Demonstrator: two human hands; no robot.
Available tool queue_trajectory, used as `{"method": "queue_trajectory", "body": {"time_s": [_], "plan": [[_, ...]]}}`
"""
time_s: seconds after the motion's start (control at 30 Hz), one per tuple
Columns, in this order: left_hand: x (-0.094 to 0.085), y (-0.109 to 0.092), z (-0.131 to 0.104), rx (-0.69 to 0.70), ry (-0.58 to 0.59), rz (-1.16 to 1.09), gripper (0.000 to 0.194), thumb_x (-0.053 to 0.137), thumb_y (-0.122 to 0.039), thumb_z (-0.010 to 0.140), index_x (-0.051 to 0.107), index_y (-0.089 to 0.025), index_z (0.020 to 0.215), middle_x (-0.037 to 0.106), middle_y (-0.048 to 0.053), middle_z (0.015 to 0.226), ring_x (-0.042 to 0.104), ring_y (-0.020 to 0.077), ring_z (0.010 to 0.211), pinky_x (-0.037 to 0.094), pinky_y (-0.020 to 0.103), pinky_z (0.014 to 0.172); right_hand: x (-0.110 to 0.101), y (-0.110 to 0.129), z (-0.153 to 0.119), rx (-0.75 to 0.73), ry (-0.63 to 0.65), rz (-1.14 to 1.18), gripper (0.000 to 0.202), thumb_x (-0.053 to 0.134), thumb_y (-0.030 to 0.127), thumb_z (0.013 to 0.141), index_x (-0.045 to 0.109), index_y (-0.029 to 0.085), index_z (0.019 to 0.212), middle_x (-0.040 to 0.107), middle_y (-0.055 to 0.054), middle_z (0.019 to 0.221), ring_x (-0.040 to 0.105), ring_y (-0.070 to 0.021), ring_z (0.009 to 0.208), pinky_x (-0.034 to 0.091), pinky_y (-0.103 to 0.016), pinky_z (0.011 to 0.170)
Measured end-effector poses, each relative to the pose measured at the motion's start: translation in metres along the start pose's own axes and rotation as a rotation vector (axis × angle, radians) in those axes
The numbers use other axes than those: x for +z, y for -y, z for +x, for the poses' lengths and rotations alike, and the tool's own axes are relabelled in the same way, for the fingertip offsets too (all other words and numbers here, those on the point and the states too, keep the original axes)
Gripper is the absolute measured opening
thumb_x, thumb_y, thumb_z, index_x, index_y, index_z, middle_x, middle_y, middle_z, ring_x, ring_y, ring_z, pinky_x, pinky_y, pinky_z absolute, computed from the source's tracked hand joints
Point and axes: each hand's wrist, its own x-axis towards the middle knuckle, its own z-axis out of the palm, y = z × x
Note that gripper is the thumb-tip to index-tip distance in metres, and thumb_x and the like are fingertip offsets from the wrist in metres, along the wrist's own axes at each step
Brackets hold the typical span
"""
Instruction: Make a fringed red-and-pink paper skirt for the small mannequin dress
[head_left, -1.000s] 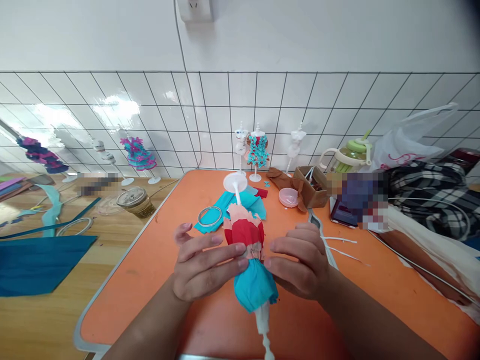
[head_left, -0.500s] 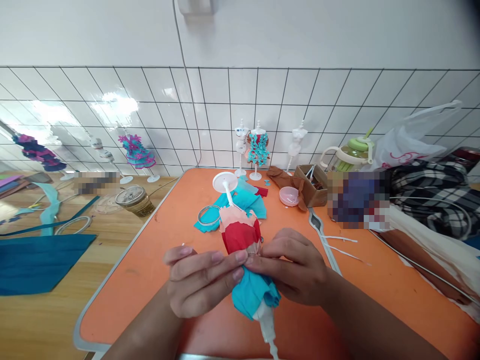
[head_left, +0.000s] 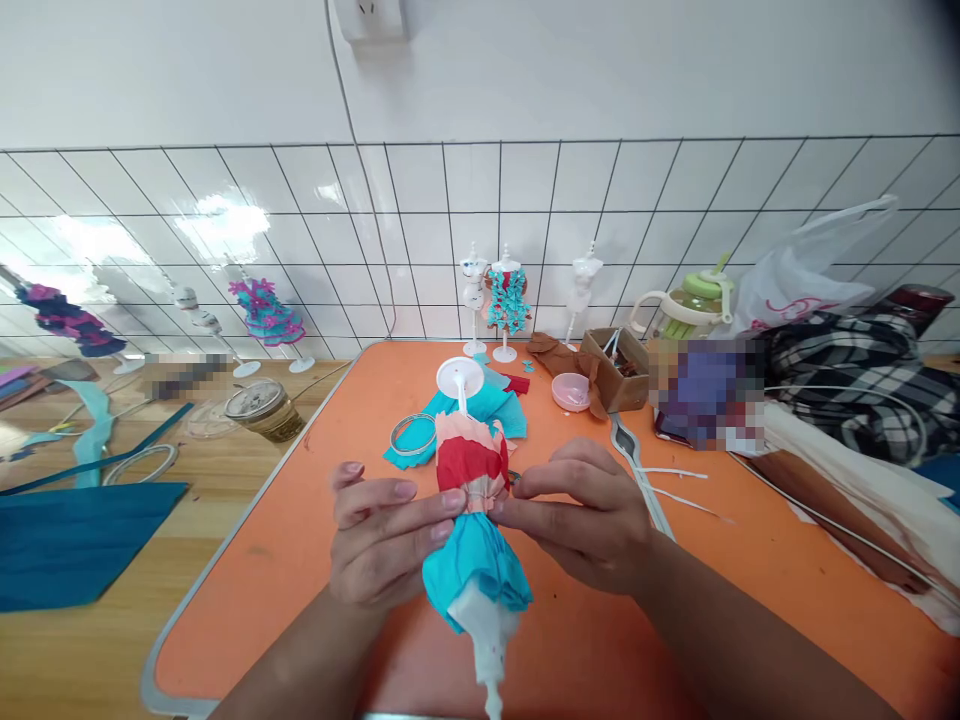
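Between my hands is a small white dress form [head_left: 484,625], tipped over so its neck points at me and its round base [head_left: 460,378] points away. Layers of crepe paper wrap it: a turquoise piece [head_left: 476,560] flares over the upper body, and a red piece [head_left: 466,465] with a pale pink edge lies beyond the waist. The paper is gathered tightly at the waist. My left hand [head_left: 394,540] pinches the gathered waist from the left, thumb and fingers closed. From the right, my right hand [head_left: 589,515] pinches the same spot with thumb and forefinger.
Turquoise crepe paper [head_left: 487,405] and a tape roll [head_left: 412,434] lie behind the form on the orange table [head_left: 300,560]. A pink dish [head_left: 570,392], a cardboard box [head_left: 626,370] and a zipper [head_left: 637,465] are to the right. Several dress forms stand along the tiled wall; a jar [head_left: 266,408] is left.
The dress form has turned more upright in view, its neck end swinging left. Both hands keep their pinch at the waist, and the left has shifted slightly left. The camera view has shifted a little.
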Motion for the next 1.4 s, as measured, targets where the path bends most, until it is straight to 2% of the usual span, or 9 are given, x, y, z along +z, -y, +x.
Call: {"method": "queue_trajectory", "body": {"time_s": [0.2, 0.33, 0.4, 0.53, 0.67, 0.93, 1.07, 1.23, 1.4], "plan": [[0.001, 0.002, 0.001, 0.022, 0.092, -0.031, 0.007, 0.058, -0.031, 0.085, 0.062, -0.036, 0.086, 0.073, -0.007, 0.063, 0.052, 0.0206, 0.067, 0.039, 0.043, 0.093, -0.004, -0.001, 0.005, 0.125, 0.074, 0.185, 0.013, 0.061, 0.016, 0.088, 0.07, 0.022, 0.095, 0.071, -0.004, 0.086, 0.063, -0.0153, 0.077, 0.048, -0.031, 0.07], [-0.005, 0.009, 0.011, 0.249, 0.112, -0.005, 0.016, 0.062, -0.018, 0.082, 0.066, -0.034, 0.079, 0.076, -0.009, 0.072, 0.052, 0.018, 0.078, 0.034, 0.037, 0.103, -0.017, -0.01, 0.005, 0.268, -0.022, 0.215, 0.012, 0.063, 0.017, 0.086, 0.066, 0.023, 0.096, 0.069, -0.004, 0.088, 0.063, -0.0172, 0.081, 0.049, -0.033, 0.075], [-0.006, 0.003, 0.014, 0.372, 0.18, -0.017, 0.021, 0.062, -0.013, 0.08, 0.067, -0.033, 0.074, 0.077, -0.011, 0.082, 0.053, 0.0156, 0.084, 0.031, 0.033, 0.107, -0.021, -0.018, 0.004, 0.389, -0.037, 0.225, 0.013, 0.06, 0.023, 0.089, 0.065, 0.024, 0.101, 0.068, -0.005, 0.092, 0.062, -0.0188, 0.087, 0.05, -0.034, 0.078], [0.004, -0.018, 0.008, 0.482, 0.291, -0.023, 0.012, 0.068, -0.024, 0.078, 0.07, -0.036, 0.078, 0.072, -0.014, 0.112, 0.053, 0.0138, 0.1, 0.026, 0.033, 0.112, -0.025, -0.033, 0.001, 0.481, 0.178, 0.305, 0.032, 0.043, 0.041, 0.098, 0.065, 0.025, 0.115, 0.064, -0.008, 0.113, 0.057, -0.0204, 0.108, 0.045, -0.036, 0.093], [0.016, -0.034, -0.001, 0.532, 0.327, -0.05, 0.015, 0.063, -0.032, 0.08, 0.071, -0.041, 0.089, 0.065, -0.015, 0.124, 0.049, 0.0143, 0.113, 0.022, 0.034, 0.113, -0.021, -0.041, -0.004, 0.587, 0.315, 0.419, 0.055, 0.02, 0.05, 0.101, 0.067, 0.021, 0.098, 0.062, -0.007, 0.109, 0.056, -0.0187, 0.105, 0.043, -0.035, 0.095], [0.024, -0.044, -0.002, 0.538, 0.411, -0.163, 0.019, 0.067, -0.035, 0.079, 0.072, -0.035, 0.098, 0.065, -0.009, 0.127, 0.046, 0.0139, 0.114, 0.018, 0.038, 0.115, -0.016, -0.051, -0.008, 0.777, 0.586, 0.436, 0.057, 0.033, 0.066, 0.092, 0.06, 0.017, 0.078, 0.057, -0.005, 0.087, 0.055, -0.0175, 0.081, 0.046, -0.031, 0.078], [0.027, -0.044, -0.005, 0.572, 0.471, -0.176, 0.018, 0.065, -0.034, 0.082, 0.071, -0.035, 0.1, 0.064, -0.009, 0.129, 0.046, 0.0123, 0.114, 0.018, 0.036, 0.114, -0.017, -0.051, -0.009, 0.78, 0.605, 0.394, 0.05, 0.048, 0.063, 0.088, 0.064, 0.018, 0.074, 0.054, -0.004, 0.092, 0.056, -0.0168, 0.084, 0.046, -0.031, 0.081], [0.028, -0.044, -0.005, 0.57, 0.51, -0.185, 0.022, 0.062, -0.031, 0.084, 0.07, -0.034, 0.104, 0.063, -0.009, 0.13, 0.044, 0.013, 0.119, 0.022, 0.033, 0.112, -0.018, -0.05, -0.012, 0.742, 0.67, 0.39, 0.026, 0.067, 0.045, 0.082, 0.068, 0.02, 0.076, 0.054, -0.003, 0.1, 0.055, -0.0182, 0.096, 0.044, -0.031, 0.087], [0.029, -0.046, -0.002, 0.55, 0.551, -0.195, 0.022, 0.063, -0.03, 0.085, 0.069, -0.033, 0.106, 0.063, -0.009, 0.129, 0.047, 0.0116, 0.114, 0.025, 0.032, 0.111, -0.022, -0.054, -0.013, 0.715, 0.675, 0.535, 0.015, 0.066, 0.034, 0.083, 0.069, 0.02, 0.08, 0.053, -0.003, 0.106, 0.056, -0.0163, 0.097, 0.045, -0.03, 0.089]]}}
